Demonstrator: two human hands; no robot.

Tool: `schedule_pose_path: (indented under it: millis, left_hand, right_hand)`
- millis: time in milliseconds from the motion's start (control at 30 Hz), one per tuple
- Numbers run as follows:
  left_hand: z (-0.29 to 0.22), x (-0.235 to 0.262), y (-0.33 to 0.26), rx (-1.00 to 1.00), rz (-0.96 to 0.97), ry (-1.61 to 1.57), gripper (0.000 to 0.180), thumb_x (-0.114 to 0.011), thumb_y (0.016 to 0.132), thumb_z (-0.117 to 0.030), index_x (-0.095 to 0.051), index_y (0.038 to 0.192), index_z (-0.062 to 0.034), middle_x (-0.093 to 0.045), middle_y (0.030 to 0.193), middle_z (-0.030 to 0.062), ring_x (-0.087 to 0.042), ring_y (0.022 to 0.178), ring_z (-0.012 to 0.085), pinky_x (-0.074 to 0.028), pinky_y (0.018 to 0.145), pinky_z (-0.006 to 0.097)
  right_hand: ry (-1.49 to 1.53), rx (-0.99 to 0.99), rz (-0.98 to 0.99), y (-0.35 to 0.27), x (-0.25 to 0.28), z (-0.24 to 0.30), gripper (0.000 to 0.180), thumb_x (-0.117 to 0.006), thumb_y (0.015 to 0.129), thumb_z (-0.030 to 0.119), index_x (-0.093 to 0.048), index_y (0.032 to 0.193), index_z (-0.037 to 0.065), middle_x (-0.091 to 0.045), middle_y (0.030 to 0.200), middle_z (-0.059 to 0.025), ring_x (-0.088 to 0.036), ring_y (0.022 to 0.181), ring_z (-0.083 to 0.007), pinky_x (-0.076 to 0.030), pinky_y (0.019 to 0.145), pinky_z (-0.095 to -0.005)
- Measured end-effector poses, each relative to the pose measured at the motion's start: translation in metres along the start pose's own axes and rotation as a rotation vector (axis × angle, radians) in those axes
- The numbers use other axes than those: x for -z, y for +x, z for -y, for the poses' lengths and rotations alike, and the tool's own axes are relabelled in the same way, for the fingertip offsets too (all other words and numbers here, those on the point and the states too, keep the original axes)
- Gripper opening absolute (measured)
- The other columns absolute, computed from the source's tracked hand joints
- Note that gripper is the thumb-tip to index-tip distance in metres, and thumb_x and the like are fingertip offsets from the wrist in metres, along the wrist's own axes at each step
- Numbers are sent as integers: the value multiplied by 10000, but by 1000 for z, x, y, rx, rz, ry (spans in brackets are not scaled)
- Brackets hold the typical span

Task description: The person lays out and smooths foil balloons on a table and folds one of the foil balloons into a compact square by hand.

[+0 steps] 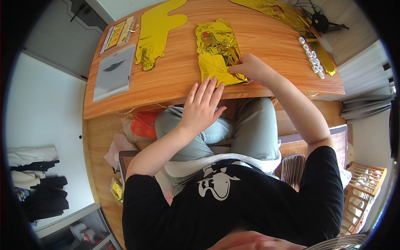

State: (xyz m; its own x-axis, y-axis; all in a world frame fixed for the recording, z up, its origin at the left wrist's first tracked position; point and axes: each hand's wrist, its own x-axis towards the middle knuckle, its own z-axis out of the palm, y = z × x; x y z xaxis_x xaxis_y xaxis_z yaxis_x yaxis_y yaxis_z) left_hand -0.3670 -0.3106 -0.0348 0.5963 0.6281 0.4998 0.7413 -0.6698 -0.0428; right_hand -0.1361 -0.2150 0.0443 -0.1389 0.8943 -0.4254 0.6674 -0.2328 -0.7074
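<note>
A shiny gold foil balloon, folded into a rough rectangle, lies on the wooden table at its near edge. A small red mark sits near its far end, and its surface is creased. My right hand is closed on the balloon's near right side, the thumb on top and the other fingers mostly hidden. Fingers outstretched, my left hand reaches over the table's front edge, its tips at the balloon's near left corner.
Another gold foil balloon lies flat to the left, beside a clear plastic sleeve and a packet with yellow strips. More gold foil lies at the far right, near several small white rolls. The table overhangs my knees.
</note>
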Motion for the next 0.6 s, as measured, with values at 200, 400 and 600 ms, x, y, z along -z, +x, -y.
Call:
schedule_pose_path:
  millis: [200, 400, 600]
  left_hand:
    - [3, -3, 4, -1, -62, -20, 677, -692, 936, -452, -526, 1482, -88, -558, 1483, 147, -520, 1381, 329, -405, 1142, 500]
    - [3, -7, 3, 3, -94, -27, 632, -697, 938, -433, -553, 1459, -105, -567, 1474, 138, -540, 1360, 317, -416, 1132, 493]
    - [0, -10, 2, 19, -106, 9, 611, -697, 939, -435, -564, 1453, -132, -571, 1470, 127, -538, 1364, 303, -415, 1127, 490]
  right_hand:
    - [42, 52, -4, -2, 2, 0, 402, -765, 865, 336, -712, 1030, -26, -667, 801, -87, -634, 701, -163, -557, 620, -328]
    - [323, 284, -108, -33, 1, -26, 404, -708, 976, 169, -597, 1337, 25, -663, 872, -10, -570, 740, -71, -473, 666, -234]
    - [106, 377, -359, -64, -21, -42, 460, -748, 916, 56, -567, 1334, -1, -652, 835, -10, -524, 716, -71, -454, 666, -240]
